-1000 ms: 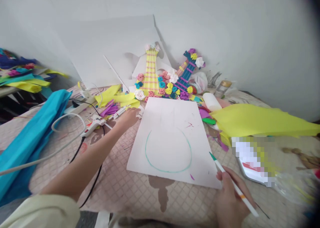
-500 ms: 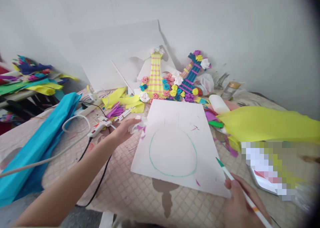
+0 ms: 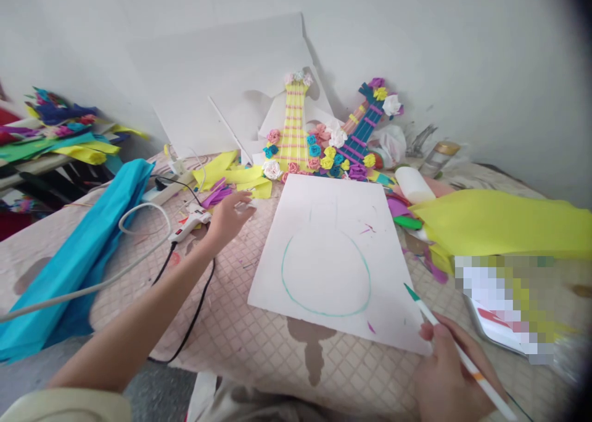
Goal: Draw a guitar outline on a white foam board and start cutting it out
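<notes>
My right hand [image 3: 456,363] grips a white marker [image 3: 446,329] with a green tip and an orange band, its tip pointing up and left over the right edge of a white sheet [image 3: 393,305]. On the sheet is a green rounded outline [image 3: 283,280], open at the top, with two faint straight lines above. My left hand [image 3: 231,218] is left of the sheet, beside a white glue gun [image 3: 189,226] and purple paper scraps [image 3: 216,197]. Its fingers are curled but apart; a pale patch shows between them, too blurred to name.
Behind the sheet stand a yellow guitar shape [image 3: 296,126] with paper flowers and a blue one [image 3: 363,132]. Blue paper [image 3: 87,243] and a white cable [image 3: 106,280] lie left. Yellow paper [image 3: 499,221] and a partly blurred phone [image 3: 494,326] lie right.
My left hand has drawn back from the sheet's left edge; the white and purple scraps by its fingers no longer show. My right hand keeps the marker nearly still. The view has shifted slightly.
</notes>
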`<state>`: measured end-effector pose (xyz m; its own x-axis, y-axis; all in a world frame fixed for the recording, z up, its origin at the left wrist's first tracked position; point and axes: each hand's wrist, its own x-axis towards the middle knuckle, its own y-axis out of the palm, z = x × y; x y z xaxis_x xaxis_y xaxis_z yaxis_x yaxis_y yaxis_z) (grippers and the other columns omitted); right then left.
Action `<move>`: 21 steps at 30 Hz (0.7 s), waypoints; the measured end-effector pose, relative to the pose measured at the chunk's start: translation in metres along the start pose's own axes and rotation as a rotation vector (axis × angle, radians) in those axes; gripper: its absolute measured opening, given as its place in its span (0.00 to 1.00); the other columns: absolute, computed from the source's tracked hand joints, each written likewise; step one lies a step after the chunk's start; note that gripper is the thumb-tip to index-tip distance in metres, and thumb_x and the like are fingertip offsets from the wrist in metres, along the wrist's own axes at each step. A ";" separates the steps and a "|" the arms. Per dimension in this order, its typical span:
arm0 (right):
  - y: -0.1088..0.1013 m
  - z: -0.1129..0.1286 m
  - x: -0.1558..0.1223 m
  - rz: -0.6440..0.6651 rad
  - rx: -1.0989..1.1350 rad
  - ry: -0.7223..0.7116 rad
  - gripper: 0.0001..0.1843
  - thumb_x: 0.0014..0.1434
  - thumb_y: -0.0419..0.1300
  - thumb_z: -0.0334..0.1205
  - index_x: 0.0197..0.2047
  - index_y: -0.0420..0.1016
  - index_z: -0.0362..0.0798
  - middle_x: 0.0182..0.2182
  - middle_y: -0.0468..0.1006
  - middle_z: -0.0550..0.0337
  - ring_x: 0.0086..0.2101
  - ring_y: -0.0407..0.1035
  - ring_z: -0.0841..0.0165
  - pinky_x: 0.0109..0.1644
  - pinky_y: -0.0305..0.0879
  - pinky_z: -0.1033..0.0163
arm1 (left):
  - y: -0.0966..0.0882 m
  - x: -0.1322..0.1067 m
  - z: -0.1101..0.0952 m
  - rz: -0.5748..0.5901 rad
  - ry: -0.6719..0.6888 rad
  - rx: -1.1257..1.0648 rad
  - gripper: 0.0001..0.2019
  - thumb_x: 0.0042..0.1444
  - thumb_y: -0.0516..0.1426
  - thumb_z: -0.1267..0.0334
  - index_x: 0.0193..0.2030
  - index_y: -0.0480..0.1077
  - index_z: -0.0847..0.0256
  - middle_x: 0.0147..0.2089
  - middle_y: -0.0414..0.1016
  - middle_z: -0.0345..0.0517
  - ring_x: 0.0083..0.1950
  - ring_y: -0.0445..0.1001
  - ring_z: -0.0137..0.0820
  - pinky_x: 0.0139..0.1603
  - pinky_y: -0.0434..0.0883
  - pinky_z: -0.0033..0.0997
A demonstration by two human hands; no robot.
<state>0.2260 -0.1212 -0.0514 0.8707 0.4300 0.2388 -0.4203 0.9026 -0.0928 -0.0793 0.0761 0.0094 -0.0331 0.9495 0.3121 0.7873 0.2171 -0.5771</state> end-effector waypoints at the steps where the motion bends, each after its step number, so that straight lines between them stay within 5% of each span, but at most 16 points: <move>1: 0.000 0.001 0.000 -0.003 -0.001 -0.003 0.14 0.50 0.61 0.42 0.36 0.74 0.41 0.26 0.73 0.59 0.27 0.67 0.66 0.34 0.62 0.61 | -0.001 0.010 -0.001 -0.022 0.029 0.048 0.08 0.45 0.56 0.61 0.32 0.64 0.60 0.41 0.72 0.46 0.47 0.68 0.36 0.49 0.62 0.35; 6: -0.002 0.000 -0.001 -0.018 0.000 0.017 0.13 0.50 0.61 0.40 0.36 0.74 0.41 0.26 0.73 0.59 0.27 0.67 0.67 0.33 0.61 0.62 | 0.004 0.020 -0.017 0.095 0.136 0.212 0.05 0.49 0.50 0.66 0.34 0.60 0.60 0.31 0.69 0.43 0.35 0.68 0.33 0.40 0.63 0.34; 12: -0.001 0.000 -0.002 -0.010 -0.039 -0.050 0.12 0.51 0.59 0.40 0.36 0.74 0.40 0.25 0.72 0.59 0.26 0.66 0.67 0.32 0.62 0.61 | 0.003 -0.063 -0.031 0.382 0.251 0.291 0.11 0.53 0.50 0.57 0.40 0.57 0.60 0.35 0.68 0.45 0.33 0.69 0.34 0.37 0.65 0.34; 15: 0.002 0.002 -0.002 -0.007 -0.030 -0.094 0.10 0.51 0.58 0.38 0.35 0.74 0.41 0.24 0.71 0.61 0.25 0.65 0.68 0.32 0.61 0.61 | -0.002 -0.105 -0.031 0.486 0.295 0.289 0.08 0.58 0.44 0.61 0.42 0.56 0.59 0.36 0.69 0.46 0.35 0.71 0.33 0.38 0.67 0.34; 18: 0.003 0.004 -0.002 -0.006 0.001 -0.114 0.07 0.51 0.58 0.35 0.33 0.74 0.41 0.23 0.71 0.61 0.24 0.64 0.69 0.32 0.60 0.62 | -0.001 -0.131 -0.025 0.507 0.311 0.306 0.05 0.59 0.43 0.66 0.40 0.56 0.59 0.33 0.68 0.44 0.33 0.70 0.31 0.35 0.68 0.31; 21: 0.003 0.003 -0.001 -0.003 0.054 -0.113 0.06 0.49 0.59 0.32 0.32 0.75 0.41 0.22 0.71 0.61 0.24 0.64 0.69 0.31 0.60 0.62 | 0.006 -0.146 -0.020 0.454 0.367 0.295 0.05 0.59 0.46 0.67 0.42 0.58 0.59 0.42 0.67 0.47 0.42 0.70 0.30 0.42 0.68 0.30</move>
<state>0.2229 -0.1191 -0.0490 0.8390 0.4198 0.3464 -0.4336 0.9002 -0.0407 -0.0575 -0.0660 -0.0246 0.5163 0.8338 0.1954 0.4700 -0.0852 -0.8786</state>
